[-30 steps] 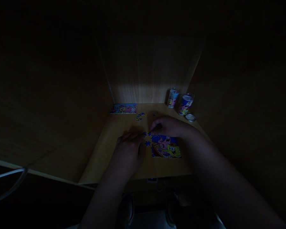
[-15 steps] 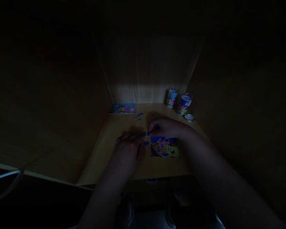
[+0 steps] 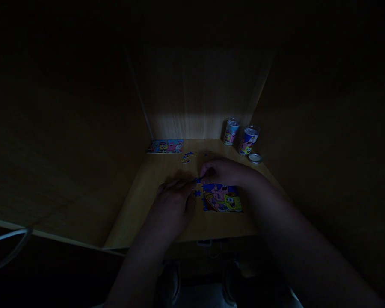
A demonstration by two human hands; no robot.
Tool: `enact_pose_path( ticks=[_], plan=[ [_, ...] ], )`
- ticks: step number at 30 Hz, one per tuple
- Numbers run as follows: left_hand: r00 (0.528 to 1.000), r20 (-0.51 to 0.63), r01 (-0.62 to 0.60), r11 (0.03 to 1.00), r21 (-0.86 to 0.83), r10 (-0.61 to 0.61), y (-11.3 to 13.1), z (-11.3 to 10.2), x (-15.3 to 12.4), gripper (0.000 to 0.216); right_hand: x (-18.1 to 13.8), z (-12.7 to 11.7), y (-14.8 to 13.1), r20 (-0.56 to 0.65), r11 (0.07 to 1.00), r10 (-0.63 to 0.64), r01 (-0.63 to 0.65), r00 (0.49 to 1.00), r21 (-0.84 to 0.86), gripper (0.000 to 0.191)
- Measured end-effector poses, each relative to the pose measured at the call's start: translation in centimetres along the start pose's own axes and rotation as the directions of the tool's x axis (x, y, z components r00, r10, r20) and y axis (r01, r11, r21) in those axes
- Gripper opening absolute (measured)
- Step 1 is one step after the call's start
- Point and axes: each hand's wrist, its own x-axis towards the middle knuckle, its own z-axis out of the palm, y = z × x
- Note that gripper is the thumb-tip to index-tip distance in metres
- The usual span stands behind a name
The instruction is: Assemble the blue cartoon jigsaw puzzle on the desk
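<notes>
A partly joined jigsaw puzzle (image 3: 223, 199) with cartoon figures lies flat on the wooden desk (image 3: 141, 209). Over its upper edge, my right hand (image 3: 223, 170) is closed in a pinch on a small dark puzzle piece at the fingertips; the fingers cover most of it. My left hand (image 3: 175, 196) rests on the desk left of the puzzle, its fingers stretched out, their tips touching small blue pieces (image 3: 197, 180) by the right fingertips. Another blue piece (image 3: 197, 193) lies between my left thumb and the puzzle's left edge.
Loose puzzle pieces (image 3: 186, 157) lie in a cluster beyond my hands. A cartoon picture sheet (image 3: 165, 146) is at the back left. At the back right stand two cartoon-printed cans (image 3: 231, 132) with clear tops, near a round lid (image 3: 254, 158). Wooden panels enclose the desk.
My left fingers have shifted slightly right, covering more of the small blue pieces near the right fingertips. My right hand keeps its pinch almost in place.
</notes>
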Motion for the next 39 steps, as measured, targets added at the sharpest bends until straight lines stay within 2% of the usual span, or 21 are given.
enact_pose_path(
  ticks=[21,33,39],
  plan=[
    [1.0,-0.002,-0.003,1.0,0.004,0.003,-0.15,-0.01,-0.17,0.039,0.13,-0.01,0.55,-0.025,0.999,-0.038,0.038,0.999,0.021,0.009],
    [1.0,0.009,0.005,1.0,-0.002,-0.005,0.09,-0.03,0.0,0.04,0.25,0.14,0.39,-0.05,0.999,-0.042,0.041,0.998,-0.023,0.006],
    [0.999,0.006,-0.048,0.999,-0.005,0.048,-0.09,0.04,-0.13,0.042,0.02,-0.3,0.71,-0.057,0.999,-0.054,0.054,0.997,-0.001,0.008]
  ],
)
